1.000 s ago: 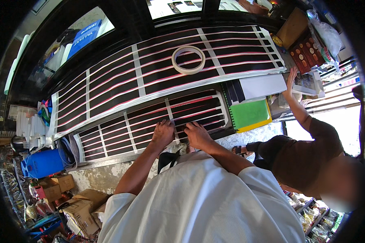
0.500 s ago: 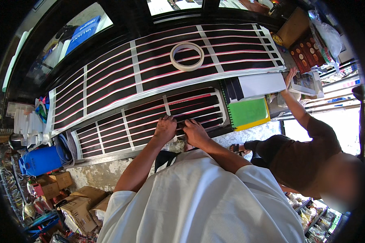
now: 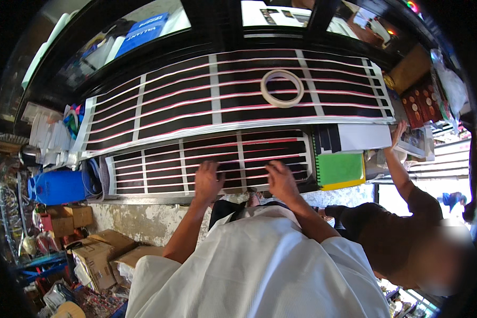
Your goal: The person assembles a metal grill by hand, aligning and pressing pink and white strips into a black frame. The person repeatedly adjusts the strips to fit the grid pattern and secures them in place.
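Both hands, left hand and right hand, press flat and open on the striped sheet near the tape roll

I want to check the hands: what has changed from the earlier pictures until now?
Both hands moved apart on the lower striped sheet: the left hand went left, the right hand right, palms flat. The tape roll, upper sheet and green notebook stayed.

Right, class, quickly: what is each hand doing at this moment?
Left hand: open, fingers spread flat on the near striped sheet, gripping nothing.
Right hand: open, palm down on the same sheet, gripping nothing.
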`<action>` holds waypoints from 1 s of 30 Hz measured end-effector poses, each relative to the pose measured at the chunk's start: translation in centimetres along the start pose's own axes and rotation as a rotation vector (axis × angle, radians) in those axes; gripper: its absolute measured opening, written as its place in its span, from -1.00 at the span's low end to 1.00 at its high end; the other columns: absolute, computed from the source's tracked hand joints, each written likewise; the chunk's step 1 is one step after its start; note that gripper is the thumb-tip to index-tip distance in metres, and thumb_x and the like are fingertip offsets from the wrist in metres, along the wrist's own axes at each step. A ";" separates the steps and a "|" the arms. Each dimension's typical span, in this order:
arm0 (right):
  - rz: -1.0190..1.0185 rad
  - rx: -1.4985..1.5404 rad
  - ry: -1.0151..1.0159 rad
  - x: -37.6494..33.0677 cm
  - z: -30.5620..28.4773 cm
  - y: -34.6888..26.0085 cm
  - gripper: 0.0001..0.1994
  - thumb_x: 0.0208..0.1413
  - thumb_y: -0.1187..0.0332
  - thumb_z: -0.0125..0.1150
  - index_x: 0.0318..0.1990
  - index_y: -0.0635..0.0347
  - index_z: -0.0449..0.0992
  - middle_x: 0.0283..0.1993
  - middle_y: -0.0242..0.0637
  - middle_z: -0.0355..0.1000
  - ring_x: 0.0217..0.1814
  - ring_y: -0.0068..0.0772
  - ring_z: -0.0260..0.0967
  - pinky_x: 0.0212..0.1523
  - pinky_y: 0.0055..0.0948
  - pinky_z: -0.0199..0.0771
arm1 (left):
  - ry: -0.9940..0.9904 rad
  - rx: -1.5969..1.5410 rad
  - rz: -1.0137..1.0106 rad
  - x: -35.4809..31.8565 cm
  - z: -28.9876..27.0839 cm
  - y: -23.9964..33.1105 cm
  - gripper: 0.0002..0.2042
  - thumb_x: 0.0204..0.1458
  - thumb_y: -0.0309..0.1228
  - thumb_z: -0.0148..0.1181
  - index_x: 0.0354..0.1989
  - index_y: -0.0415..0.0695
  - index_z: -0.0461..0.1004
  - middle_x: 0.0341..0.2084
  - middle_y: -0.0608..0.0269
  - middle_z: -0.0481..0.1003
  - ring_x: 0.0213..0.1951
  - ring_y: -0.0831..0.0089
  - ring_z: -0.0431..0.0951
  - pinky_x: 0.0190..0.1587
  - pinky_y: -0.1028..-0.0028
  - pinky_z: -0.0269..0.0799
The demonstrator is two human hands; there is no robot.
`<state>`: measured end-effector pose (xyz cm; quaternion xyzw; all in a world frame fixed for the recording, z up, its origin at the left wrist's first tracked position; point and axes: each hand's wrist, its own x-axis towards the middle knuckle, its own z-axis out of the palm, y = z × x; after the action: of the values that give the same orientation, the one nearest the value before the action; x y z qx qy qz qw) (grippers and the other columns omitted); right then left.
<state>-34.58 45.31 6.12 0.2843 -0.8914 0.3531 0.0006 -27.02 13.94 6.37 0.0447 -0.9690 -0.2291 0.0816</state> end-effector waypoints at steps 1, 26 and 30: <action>0.064 -0.060 0.052 -0.2 -0.5 0.7 -0.60 0.12 0.52 0.36 0.16 0.22 0.63 0.26 0.00 0.46 0.33 0.19 0.46 0.37 0.09 0.52 | 0.048 -0.009 -0.091 -0.9 -0.9 -1.9 -0.62 0.06 -0.37 0.50 0.04 -0.20 0.61 -0.02 -0.07 0.57 0.06 -0.14 0.59 0.15 -0.05 0.57; 0.597 -0.527 -0.090 2.3 -4.0 4.8 -0.43 0.24 0.21 0.45 0.34 0.19 0.47 0.38 0.07 0.32 0.44 0.24 0.35 0.35 0.28 0.44 | 0.224 0.059 -0.403 -7.8 -3.3 -9.3 -0.42 0.18 -0.36 0.46 0.39 -0.21 0.51 0.44 -0.30 0.40 0.43 -0.28 0.41 0.49 -0.04 0.34; 0.548 -0.380 -0.040 2.2 -4.2 5.5 -0.35 0.13 0.36 0.52 0.40 0.25 0.47 0.32 0.16 0.42 0.38 0.29 0.42 0.39 0.21 0.44 | 0.521 0.078 -0.580 -17.0 -1.7 -8.4 -0.35 0.21 -0.35 0.46 0.44 -0.30 0.38 0.40 -0.48 0.35 0.37 -0.42 0.40 0.45 -0.07 0.36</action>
<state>-40.02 50.13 6.27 0.0359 -0.9844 0.1619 -0.0589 -9.63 7.87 1.73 0.3762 -0.8710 -0.1866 0.2549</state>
